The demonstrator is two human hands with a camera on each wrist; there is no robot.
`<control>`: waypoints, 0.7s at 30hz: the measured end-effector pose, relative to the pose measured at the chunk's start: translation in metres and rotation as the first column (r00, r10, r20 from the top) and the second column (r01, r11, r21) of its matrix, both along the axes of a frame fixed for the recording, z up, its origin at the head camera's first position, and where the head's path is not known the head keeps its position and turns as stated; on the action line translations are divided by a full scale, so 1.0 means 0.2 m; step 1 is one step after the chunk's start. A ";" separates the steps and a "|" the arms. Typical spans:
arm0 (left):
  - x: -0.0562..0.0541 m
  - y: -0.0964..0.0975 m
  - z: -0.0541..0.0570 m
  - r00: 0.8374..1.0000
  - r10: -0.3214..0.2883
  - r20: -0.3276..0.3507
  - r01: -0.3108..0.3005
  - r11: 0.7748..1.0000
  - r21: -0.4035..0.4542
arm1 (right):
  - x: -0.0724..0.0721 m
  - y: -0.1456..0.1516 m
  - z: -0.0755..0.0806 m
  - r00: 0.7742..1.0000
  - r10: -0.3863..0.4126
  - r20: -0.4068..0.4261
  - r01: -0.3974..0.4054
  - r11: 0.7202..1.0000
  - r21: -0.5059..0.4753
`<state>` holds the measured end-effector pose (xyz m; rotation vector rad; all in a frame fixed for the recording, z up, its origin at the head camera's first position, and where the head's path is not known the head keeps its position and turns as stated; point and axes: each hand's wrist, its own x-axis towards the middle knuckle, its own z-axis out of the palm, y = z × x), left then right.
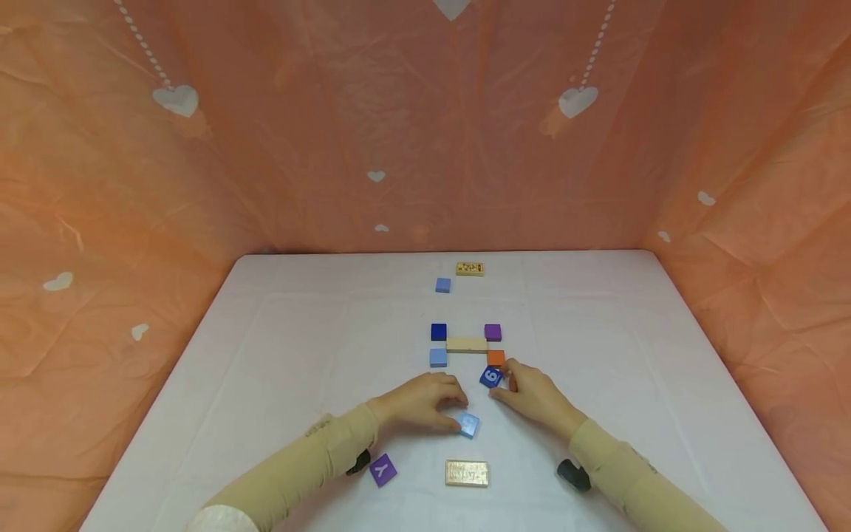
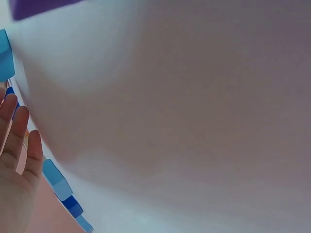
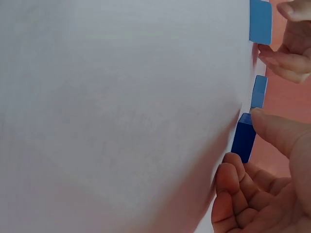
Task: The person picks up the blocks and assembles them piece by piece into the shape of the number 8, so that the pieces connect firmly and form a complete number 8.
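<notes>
On the table, a dark blue tile (image 1: 491, 377) with a white character like a 6 or 9 lies tilted just below an orange tile. My right hand (image 1: 535, 395) pinches its edges; in the right wrist view the thumb (image 3: 274, 128) and fingertips (image 3: 229, 177) meet opposite sides of the dark blue tile (image 3: 244, 138). Nearer me, a light blue tile (image 1: 468, 425) with a faint mark lies beside my left hand (image 1: 422, 403). The left thumb reaches its edge while the other fingers stay apart from it, loosely bent. Fingers of the left hand (image 2: 22, 150) appear extended in the left wrist view.
A beige bar (image 1: 467, 345) stands amid dark blue (image 1: 439, 332), light blue (image 1: 438, 358), purple (image 1: 493, 332) and orange (image 1: 496, 357) tiles. Farther back are a blue tile (image 1: 442, 285) and gold block (image 1: 470, 269). Near me lie a gold bar (image 1: 467, 473) and purple Y tile (image 1: 383, 470).
</notes>
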<state>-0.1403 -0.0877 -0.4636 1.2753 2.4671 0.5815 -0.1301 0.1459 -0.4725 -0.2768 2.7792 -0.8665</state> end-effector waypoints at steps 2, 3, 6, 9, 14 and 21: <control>0.00 0.00 0.00 1.000 -0.008 -0.018 0.008 1.000 -0.014 | 0.00 0.00 0.00 1.000 -0.001 0.000 0.001 1.000 -0.004; 0.00 0.00 -0.01 1.000 -0.010 -0.027 0.010 1.000 -0.018 | 0.00 0.00 0.00 1.000 -0.002 0.001 0.002 1.000 -0.004; 0.00 0.00 -0.01 0.998 -0.023 -0.052 0.022 0.999 -0.027 | 0.00 0.00 0.00 1.000 -0.006 0.004 0.006 1.000 -0.008; 0.00 0.01 -0.02 0.997 -0.031 -0.072 0.029 0.999 -0.030 | 0.00 0.00 0.00 1.000 -0.007 0.002 0.007 1.000 -0.009; 0.00 0.01 -0.02 0.995 0.001 -0.102 -0.004 1.000 -0.028 | 0.00 0.00 0.00 1.000 -0.005 -0.003 0.005 1.000 -0.013; 0.00 -0.01 -0.03 0.983 0.114 -0.146 -0.117 0.993 -0.009 | 0.00 0.00 0.00 1.000 -0.017 0.013 0.017 1.000 -0.008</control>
